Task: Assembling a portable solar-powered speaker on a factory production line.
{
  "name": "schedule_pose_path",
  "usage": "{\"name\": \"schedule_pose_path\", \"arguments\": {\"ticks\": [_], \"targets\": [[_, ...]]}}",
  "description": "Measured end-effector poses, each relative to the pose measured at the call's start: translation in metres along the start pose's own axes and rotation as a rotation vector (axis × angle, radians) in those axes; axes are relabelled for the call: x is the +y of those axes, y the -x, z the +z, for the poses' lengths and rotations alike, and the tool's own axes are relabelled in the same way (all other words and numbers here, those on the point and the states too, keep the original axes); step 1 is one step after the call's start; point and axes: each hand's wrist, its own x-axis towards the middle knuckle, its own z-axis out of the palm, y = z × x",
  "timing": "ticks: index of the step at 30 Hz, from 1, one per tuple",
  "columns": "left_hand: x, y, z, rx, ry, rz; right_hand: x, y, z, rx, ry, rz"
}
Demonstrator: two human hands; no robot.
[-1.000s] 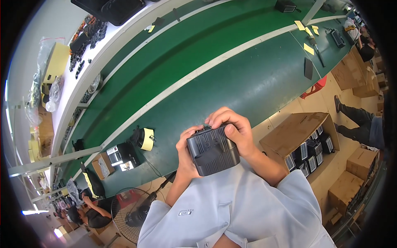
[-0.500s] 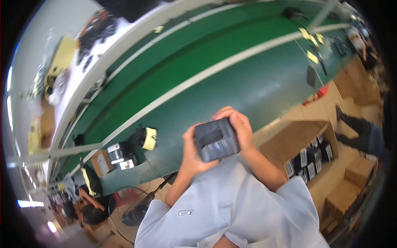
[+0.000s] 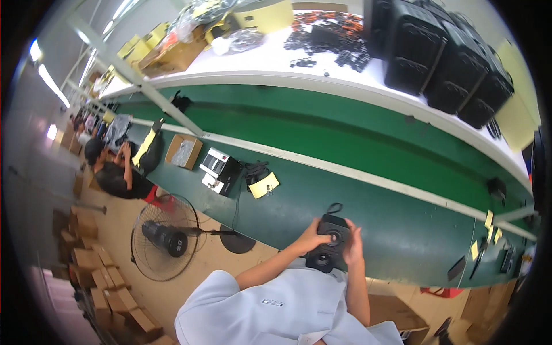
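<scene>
A black portable speaker with two round drivers and a loop strap at its top is held in front of my body, near the bench's front edge. My left hand grips its left side, thumb lying across the front by the upper driver. My right hand is beside the speaker's right side with its fingers stretched out; whether the palm touches it is hard to tell. The speaker's back is hidden.
Along the green bench are a black pouch with a yellow card, a black-and-white box and an open carton. A standing fan is at left, near a seated person. Large black speakers fill the shelf above.
My view has swung left and up, showing the shelf and fan. The speaker has turned so its drivers face me, and my right hand has loosened from its wrapped grip.
</scene>
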Motion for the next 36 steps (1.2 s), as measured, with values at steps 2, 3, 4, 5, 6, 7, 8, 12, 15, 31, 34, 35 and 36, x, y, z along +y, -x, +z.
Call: {"name": "schedule_pose_path", "arguments": {"ticks": [2,3,4,5,6,7,8,12,15,31,34,35,36], "targets": [[0.002,-0.006,-0.012,0.017,0.118,-0.121,0.01,-0.007,-0.039,-0.236,0.241,0.19],[-0.004,-0.004,-0.018,0.092,0.195,-0.205,0.011,-0.017,-0.034,-0.207,0.317,0.299],[-0.012,-0.006,-0.018,0.147,0.269,-0.295,0.009,-0.023,-0.026,-0.161,0.391,0.394],[-0.02,-0.008,-0.015,0.164,0.215,-0.302,0.026,-0.037,-0.045,-0.11,0.306,0.376],[-0.029,-0.013,-0.016,0.197,0.23,-0.287,0.023,-0.048,-0.046,-0.141,0.319,0.397],[-0.036,-0.017,-0.017,0.241,0.158,-0.24,0.018,-0.06,-0.043,-0.086,0.373,0.395],[-0.043,-0.021,-0.018,0.286,0.084,-0.194,0.012,-0.073,-0.04,-0.032,0.428,0.39],[-0.035,-0.006,-0.028,0.355,-0.083,-0.114,-0.097,-0.176,0.011,-0.11,0.915,0.091],[-0.056,0.0,-0.034,0.452,-0.176,-0.189,-0.166,-0.272,0.012,0.118,1.872,-0.487],[-0.083,-0.005,-0.043,0.324,-0.27,-0.351,-0.179,-0.336,-0.047,0.286,2.35,-0.913],[-0.086,-0.013,-0.044,0.213,-0.356,-0.284,-0.183,-0.323,-0.025,0.355,2.263,-0.761],[-0.084,-0.015,-0.044,0.209,-0.361,-0.267,-0.18,-0.31,-0.029,0.258,1.962,-0.743],[-0.08,-0.014,-0.039,0.173,-0.419,-0.267,-0.176,-0.296,-0.041,0.164,1.665,-0.717]]}}
